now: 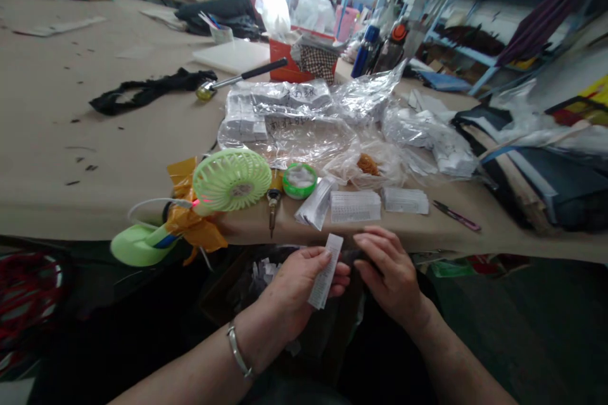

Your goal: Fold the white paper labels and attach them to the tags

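Observation:
My left hand [297,288] pinches a narrow white printed label strip [326,271] upright, just below the table's front edge. A metal bangle sits on that wrist. My right hand [387,272] hovers right beside the strip with its fingers curled and close together; whether it touches the strip or holds anything is unclear. On the table edge above lie small stacks of white labels [355,205], another stack [405,200] and a tilted bundle [315,204].
A green handheld fan [230,181] taped with yellow tape stands at the left of the table edge. A green tape roll [299,180], small snips [456,216], clear plastic bags of labels [285,117], a black cloth [147,90], a roller tool [240,79] and bottles [365,50] lie further back.

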The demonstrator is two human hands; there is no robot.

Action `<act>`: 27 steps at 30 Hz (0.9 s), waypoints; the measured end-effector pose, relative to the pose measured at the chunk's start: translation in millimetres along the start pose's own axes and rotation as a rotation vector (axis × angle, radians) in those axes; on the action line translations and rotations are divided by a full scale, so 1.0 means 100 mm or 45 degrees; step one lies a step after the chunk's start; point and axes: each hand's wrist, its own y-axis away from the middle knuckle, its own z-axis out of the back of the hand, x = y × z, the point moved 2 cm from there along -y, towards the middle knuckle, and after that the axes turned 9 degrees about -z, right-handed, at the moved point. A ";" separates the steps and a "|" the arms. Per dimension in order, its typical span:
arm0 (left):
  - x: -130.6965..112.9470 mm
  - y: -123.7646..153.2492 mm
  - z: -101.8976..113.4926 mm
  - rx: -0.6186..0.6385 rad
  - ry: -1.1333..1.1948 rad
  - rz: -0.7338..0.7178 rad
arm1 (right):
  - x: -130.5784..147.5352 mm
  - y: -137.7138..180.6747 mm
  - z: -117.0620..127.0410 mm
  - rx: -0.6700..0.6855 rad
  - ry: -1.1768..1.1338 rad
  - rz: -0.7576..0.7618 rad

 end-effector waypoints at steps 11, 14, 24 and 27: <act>0.01 0.05 -0.01 -0.133 -0.157 0.087 | -0.71 0.18 0.25 0.016 0.775 -0.319; 0.02 0.05 0.01 -0.119 -0.174 0.059 | -0.74 0.23 0.32 -0.087 0.637 -0.254; 0.05 0.06 0.02 -0.037 -0.057 0.032 | 0.02 0.08 0.13 -0.275 -0.139 -0.213; 0.05 0.06 0.03 0.013 0.086 -0.081 | 0.41 0.04 -0.13 -0.083 -0.241 0.040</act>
